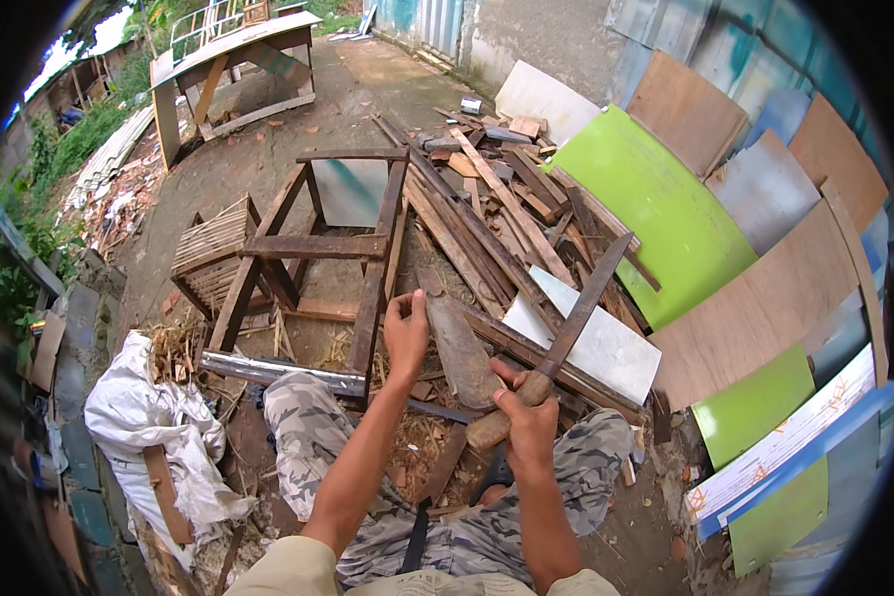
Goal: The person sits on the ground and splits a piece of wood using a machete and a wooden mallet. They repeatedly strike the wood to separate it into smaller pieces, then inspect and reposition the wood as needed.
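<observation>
My right hand is closed round the wooden handle of a machete, whose dark, worn blade slants up and to the right. My left hand is raised just left of a flat wooden board. Its fingers are curled with the thumb against them, and anything between them is too small to make out. The board lies between my knees, its near end beside the machete handle. Beyond my left hand stands a dark wooden frame with crossbars.
Scrap timber is heaped ahead. Green panels and plywood sheets lean along the right wall. A slatted wooden crate and a white sack are on the left. A wooden table stands farther back.
</observation>
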Available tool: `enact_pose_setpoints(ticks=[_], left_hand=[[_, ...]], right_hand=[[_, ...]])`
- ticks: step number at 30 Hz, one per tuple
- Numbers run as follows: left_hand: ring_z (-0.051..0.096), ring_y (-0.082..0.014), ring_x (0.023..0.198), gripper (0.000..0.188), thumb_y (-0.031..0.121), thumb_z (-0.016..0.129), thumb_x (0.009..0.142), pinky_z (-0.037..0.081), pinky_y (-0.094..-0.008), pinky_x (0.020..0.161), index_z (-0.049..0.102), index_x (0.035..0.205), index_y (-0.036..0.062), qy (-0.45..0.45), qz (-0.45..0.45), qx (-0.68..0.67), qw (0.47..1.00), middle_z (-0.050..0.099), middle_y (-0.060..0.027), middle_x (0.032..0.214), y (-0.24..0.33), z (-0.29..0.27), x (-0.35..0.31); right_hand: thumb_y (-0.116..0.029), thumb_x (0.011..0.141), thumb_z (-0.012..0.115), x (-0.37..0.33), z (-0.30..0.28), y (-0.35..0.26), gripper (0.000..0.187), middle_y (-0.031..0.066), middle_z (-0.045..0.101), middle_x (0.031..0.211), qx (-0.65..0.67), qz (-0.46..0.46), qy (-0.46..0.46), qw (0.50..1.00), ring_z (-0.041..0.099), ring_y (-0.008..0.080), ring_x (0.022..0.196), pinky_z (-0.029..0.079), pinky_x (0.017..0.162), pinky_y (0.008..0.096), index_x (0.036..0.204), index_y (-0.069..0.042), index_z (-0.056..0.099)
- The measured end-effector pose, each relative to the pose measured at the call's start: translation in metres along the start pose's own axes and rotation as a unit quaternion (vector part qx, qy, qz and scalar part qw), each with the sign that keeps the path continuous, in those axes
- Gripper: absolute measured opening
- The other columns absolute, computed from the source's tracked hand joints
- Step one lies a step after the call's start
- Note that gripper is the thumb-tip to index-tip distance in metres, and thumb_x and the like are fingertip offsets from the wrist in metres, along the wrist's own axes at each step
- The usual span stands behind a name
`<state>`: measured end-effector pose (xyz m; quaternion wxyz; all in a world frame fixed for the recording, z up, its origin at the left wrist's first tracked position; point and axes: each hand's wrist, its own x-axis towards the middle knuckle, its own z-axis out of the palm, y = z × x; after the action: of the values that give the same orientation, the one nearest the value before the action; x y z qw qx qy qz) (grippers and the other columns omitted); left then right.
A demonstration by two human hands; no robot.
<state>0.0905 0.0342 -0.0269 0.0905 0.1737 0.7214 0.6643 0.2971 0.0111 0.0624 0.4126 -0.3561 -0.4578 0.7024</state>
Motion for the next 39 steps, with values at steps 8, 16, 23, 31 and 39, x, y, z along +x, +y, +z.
enact_pose_setpoints(ticks=[8, 16, 23, 31, 39], left_hand=[[0.061, -0.0347, 0.111, 0.063, 0.041, 0.047, 0.091, 0.047, -0.0473, 0.099, 0.046, 0.132, -0.0066, -0.326, -0.427, -0.337, 0.773, 0.061, -0.0234, 0.12, 0.036, -0.027, -0.065], [0.064, -0.0327, 0.103, 0.06, 0.035, 0.041, 0.085, 0.05, -0.0475, 0.095, 0.05, 0.126, -0.008, -0.325, -0.421, -0.365, 0.764, 0.064, -0.023, 0.114, 0.044, -0.011, -0.082], [0.065, -0.0321, 0.098, 0.06, 0.037, 0.04, 0.084, 0.052, -0.0465, 0.09, 0.054, 0.123, -0.0075, -0.305, -0.422, -0.358, 0.775, 0.065, -0.0213, 0.109, 0.054, -0.012, -0.086], [0.065, -0.0299, 0.091, 0.061, 0.039, 0.041, 0.082, 0.053, -0.0426, 0.085, 0.059, 0.118, -0.0064, -0.288, -0.411, -0.346, 0.793, 0.067, -0.0191, 0.103, 0.037, -0.028, -0.073], [0.065, -0.0289, 0.079, 0.056, 0.038, 0.046, 0.08, 0.054, -0.0393, 0.074, 0.062, 0.114, -0.0039, -0.246, -0.396, -0.378, 0.8, 0.067, -0.0167, 0.095, 0.021, -0.027, -0.057]], right_hand=[[0.004, 0.081, 0.064, -0.022, -0.009, 0.002, 0.019, 0.0182, 0.064, 0.126, -0.013, -0.013, -0.015, 1.0, 0.061, 0.0165, 0.105, 0.048, 0.092, 0.0311, 0.094, -0.003, 0.051], [0.002, 0.081, 0.066, -0.024, -0.021, -0.013, 0.02, 0.0206, 0.064, 0.125, -0.049, -0.043, -0.022, 0.998, 0.06, 0.0155, 0.105, 0.048, 0.091, 0.0319, 0.094, -0.003, 0.05], [0.001, 0.081, 0.067, -0.017, -0.025, -0.012, 0.022, 0.0216, 0.064, 0.124, -0.087, -0.065, -0.063, 0.992, 0.06, 0.0148, 0.104, 0.049, 0.089, 0.0315, 0.094, -0.003, 0.05], [0.0, 0.081, 0.067, -0.007, -0.016, 0.008, 0.022, 0.018, 0.066, 0.123, -0.144, -0.042, -0.087, 0.985, 0.058, 0.01, 0.094, 0.049, 0.081, 0.0275, 0.095, -0.003, 0.05], [-0.002, 0.081, 0.066, 0.001, 0.003, 0.01, 0.02, 0.0184, 0.064, 0.125, -0.114, -0.048, -0.107, 0.986, 0.053, 0.0072, 0.089, 0.044, 0.082, 0.027, 0.089, -0.006, 0.049]])
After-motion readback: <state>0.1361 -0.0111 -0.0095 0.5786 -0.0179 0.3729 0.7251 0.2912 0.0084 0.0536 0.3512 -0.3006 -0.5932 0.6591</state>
